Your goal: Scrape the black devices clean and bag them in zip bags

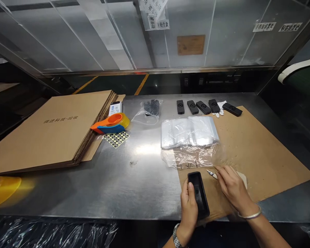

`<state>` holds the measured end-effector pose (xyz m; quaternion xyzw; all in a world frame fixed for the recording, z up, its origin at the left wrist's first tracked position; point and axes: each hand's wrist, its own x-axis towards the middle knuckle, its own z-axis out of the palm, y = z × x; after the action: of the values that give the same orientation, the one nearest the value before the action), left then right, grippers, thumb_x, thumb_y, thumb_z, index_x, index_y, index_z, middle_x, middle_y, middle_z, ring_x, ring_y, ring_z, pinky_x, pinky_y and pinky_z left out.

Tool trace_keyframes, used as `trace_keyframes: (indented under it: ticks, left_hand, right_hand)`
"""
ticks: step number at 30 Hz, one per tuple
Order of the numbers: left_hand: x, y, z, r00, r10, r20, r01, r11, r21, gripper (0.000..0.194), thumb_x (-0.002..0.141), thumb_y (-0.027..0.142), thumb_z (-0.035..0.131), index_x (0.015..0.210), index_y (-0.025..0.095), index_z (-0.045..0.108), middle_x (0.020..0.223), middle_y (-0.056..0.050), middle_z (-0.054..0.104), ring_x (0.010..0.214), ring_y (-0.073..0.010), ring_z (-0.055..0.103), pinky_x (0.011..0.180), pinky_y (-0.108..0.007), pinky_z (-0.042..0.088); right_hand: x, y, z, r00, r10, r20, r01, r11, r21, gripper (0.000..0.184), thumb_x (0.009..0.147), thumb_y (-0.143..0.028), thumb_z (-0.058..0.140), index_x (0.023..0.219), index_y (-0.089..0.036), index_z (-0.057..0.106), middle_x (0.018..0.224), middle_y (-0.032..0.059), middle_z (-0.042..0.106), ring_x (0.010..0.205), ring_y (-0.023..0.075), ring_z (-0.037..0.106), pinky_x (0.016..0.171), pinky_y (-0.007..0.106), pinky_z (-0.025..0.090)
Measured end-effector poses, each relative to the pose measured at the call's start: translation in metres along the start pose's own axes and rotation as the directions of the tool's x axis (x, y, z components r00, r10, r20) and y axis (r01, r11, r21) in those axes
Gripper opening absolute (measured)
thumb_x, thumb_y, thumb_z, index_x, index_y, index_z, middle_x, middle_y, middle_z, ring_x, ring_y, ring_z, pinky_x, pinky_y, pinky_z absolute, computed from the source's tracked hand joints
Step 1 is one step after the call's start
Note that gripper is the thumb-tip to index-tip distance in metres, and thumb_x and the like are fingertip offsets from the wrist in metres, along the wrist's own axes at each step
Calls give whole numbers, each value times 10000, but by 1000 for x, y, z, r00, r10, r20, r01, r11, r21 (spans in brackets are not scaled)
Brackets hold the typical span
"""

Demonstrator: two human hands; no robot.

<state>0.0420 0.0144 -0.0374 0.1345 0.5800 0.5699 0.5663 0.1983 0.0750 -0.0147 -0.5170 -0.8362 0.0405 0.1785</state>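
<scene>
My left hand (189, 206) grips a black rectangular case (199, 194) by its left side, tilted above the cardboard's near edge. The case's hollow inside faces up. In my right hand (231, 186), fingers closed, is a small pointed metal tool (212, 174); its tip points left towards the case, apart from it. The hand hides the tool's rear. An off-white piece (243, 179) shows partly behind that hand. Beyond both hands lies a stack of clear plastic bags (188, 131) in crinkled film.
Several black cases (203, 107) and a white glove (220, 109) lie at the back. Flat cardboard (258, 151) covers the right side. Leftward are a bagged black item (152, 108), an orange-blue tape dispenser (110, 124), a sticker sheet (116, 139), stacked cardboard (51, 131) and yellow tape (5, 191).
</scene>
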Motion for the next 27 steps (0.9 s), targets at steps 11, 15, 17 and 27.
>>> trace_keyframes:
  ticks: [11, 15, 17, 27]
  left_hand:
    - [15, -10, 3, 933, 355, 57, -350, 859, 374, 433, 812, 254, 516, 1243, 218, 506, 1268, -111, 456, 1233, -244, 322, 1069, -365, 183]
    - [29, 16, 17, 969, 209, 129, -227, 963, 147, 350, 786, 261, 564, 1128, 189, 582, 1146, -103, 548, 1081, -220, 472, 983, -334, 311]
    - [42, 27, 32, 985, 94, 148, -98, 995, 16, 326, 753, 236, 598, 1069, 155, 602, 1033, -96, 602, 915, -191, 542, 878, -317, 381]
    - [111, 45, 106, 975, 14, 221, 70, 926, -370, 109, 814, 192, 529, 741, 119, 563, 712, -1, 596, 652, -105, 561, 664, -272, 470]
  right_hand:
    - [113, 6, 44, 996, -78, 30, 83, 965, -248, 220, 843, -52, 421, 975, -97, 592, 948, 117, 585, 892, 229, 500, 744, 360, 415]
    - [118, 11, 44, 996, -77, 37, 84, 961, -263, 124, 832, -65, 474, 827, -118, 586, 872, 49, 579, 868, 173, 513, 773, 331, 410]
    - [119, 13, 43, 998, -56, 25, 60, 968, -244, 110, 827, -74, 484, 838, -122, 582, 884, 46, 578, 875, 168, 512, 768, 322, 413]
    - [119, 18, 24, 999, 32, -1, -32, 990, 139, 185, 862, -167, 418, 758, -141, 568, 773, 31, 583, 738, 141, 534, 699, 283, 422]
